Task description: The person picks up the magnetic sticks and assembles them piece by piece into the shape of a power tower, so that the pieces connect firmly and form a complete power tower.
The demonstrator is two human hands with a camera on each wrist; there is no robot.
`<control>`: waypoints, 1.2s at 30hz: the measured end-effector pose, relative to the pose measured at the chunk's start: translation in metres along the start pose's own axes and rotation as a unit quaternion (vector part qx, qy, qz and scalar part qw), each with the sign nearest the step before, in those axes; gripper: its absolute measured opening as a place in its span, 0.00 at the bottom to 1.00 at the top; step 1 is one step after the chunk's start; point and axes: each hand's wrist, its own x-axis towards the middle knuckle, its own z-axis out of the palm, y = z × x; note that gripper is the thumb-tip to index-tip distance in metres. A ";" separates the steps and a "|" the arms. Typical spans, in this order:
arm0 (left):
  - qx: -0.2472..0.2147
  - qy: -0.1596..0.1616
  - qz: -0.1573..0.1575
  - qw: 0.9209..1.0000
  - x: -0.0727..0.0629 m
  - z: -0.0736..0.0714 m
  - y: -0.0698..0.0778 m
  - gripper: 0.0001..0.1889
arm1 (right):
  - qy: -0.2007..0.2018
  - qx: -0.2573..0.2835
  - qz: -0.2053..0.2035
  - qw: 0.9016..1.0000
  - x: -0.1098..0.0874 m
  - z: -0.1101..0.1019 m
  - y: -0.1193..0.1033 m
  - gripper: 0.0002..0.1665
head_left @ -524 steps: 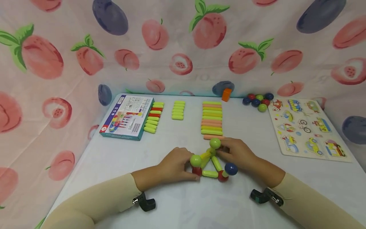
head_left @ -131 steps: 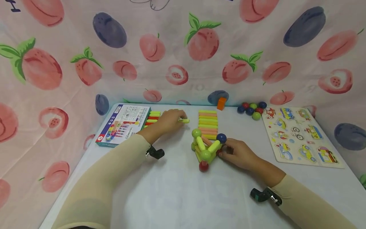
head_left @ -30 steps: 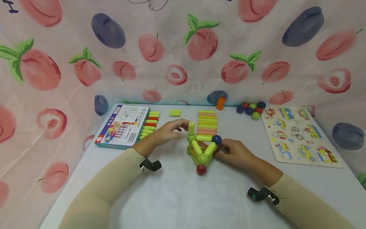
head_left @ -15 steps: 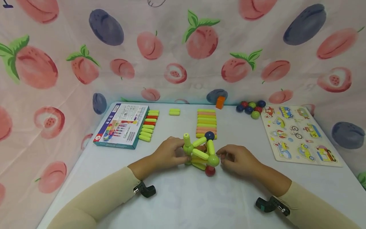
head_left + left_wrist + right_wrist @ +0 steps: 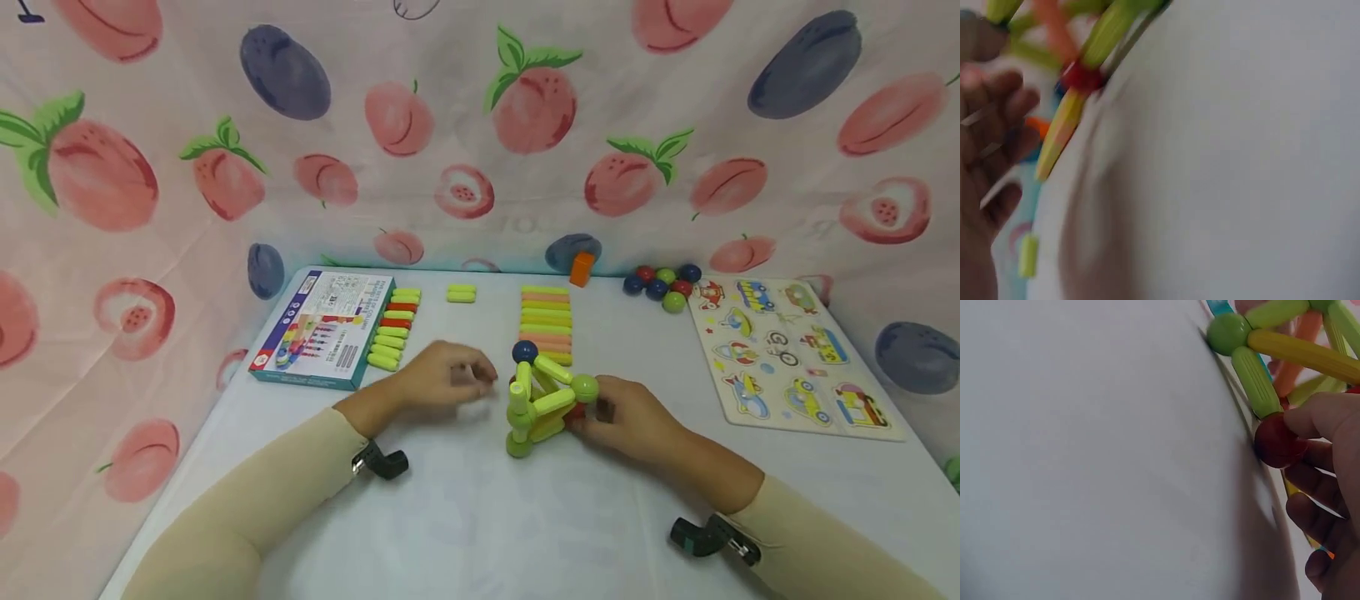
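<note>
A frame of rods and balls (image 5: 553, 402) stands on the table, built of green and yellow rods joined by green, red and blue balls. At its front left, a short green rod (image 5: 517, 393) points up from a green ball. My right hand (image 5: 636, 421) pinches a red ball (image 5: 1280, 440) at the frame's lower right corner, thumb on top and fingers beneath. Left of the frame, my left hand (image 5: 448, 375) hangs apart from it with relaxed fingers and nothing held; the left wrist view shows that hand (image 5: 988, 137) blurred.
Two short green rods (image 5: 461, 293) lie at the back. Long coloured rods (image 5: 546, 321) form a row behind the frame. Green and red rods (image 5: 392, 329) line a box (image 5: 322, 329). Loose balls (image 5: 660, 285), an orange block (image 5: 582, 269) and a picture board (image 5: 795, 358) are rightward.
The frame has grown taller since the oldest frame, and the short green rods at the back are fewer. Just now it turned; my left hand let go, and my right hand took the red ball.
</note>
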 end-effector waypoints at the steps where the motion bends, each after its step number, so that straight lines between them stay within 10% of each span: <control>1: 0.043 0.022 -0.037 0.998 0.008 -0.008 -0.007 0.14 | -0.002 0.008 0.001 1.000 0.002 -0.002 0.004 0.21; 5: 0.243 0.048 -0.188 0.951 0.039 -0.031 -0.038 0.24 | -0.002 0.029 -0.009 1.000 0.008 -0.004 0.015 0.23; 9: 0.359 0.038 -0.181 0.915 0.056 -0.035 -0.063 0.24 | -0.001 0.032 -0.015 0.999 0.009 -0.003 0.016 0.23; 13: 0.382 0.010 -0.157 0.911 0.063 -0.038 -0.067 0.15 | -0.001 0.028 -0.018 0.999 0.010 -0.001 0.016 0.23; 16: 0.289 0.002 -0.150 0.946 0.067 -0.039 -0.055 0.14 | 0.003 0.019 -0.022 1.000 0.010 -0.001 0.017 0.22; 18: 0.145 0.011 -0.137 0.980 0.070 -0.039 -0.041 0.16 | 0.006 0.016 -0.023 1.000 0.009 -0.001 0.016 0.22; 20: -0.039 0.020 -0.111 0.993 0.070 -0.040 -0.020 0.19 | 0.005 0.020 -0.024 1.000 0.008 -0.001 0.016 0.22; 24: -0.254 -0.016 -0.031 0.967 0.065 -0.037 0.016 0.17 | -0.001 0.029 -0.025 0.999 0.009 -0.001 0.014 0.22; 36: -0.310 -0.068 0.001 0.948 0.060 -0.024 0.017 0.18 | 0.002 0.025 -0.033 0.999 0.008 0.000 0.019 0.23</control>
